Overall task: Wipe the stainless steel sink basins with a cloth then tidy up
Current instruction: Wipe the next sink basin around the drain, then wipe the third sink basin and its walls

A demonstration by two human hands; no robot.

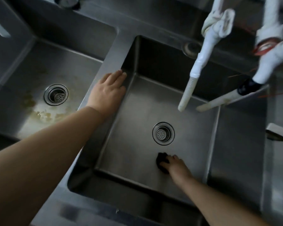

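Head view. The right hand (175, 165), lower centre, presses a dark cloth (162, 162) to the floor of the centre basin (137, 128), just below its drain (163, 133). The left hand (107, 93) lies flat and empty on the divider (95, 121). Risks: cloth snagging the strainer; the stained left basin (31, 98) being skipped.

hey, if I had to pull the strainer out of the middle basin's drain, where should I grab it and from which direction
Probably straight from above. The strainer sits recessed in the drain of the middle basin, so its sides are hidden. Only its perforated top shows; any centre knob is too blurred to tell, so pinch the inner rim. The right hand with the dark cloth is nearest.
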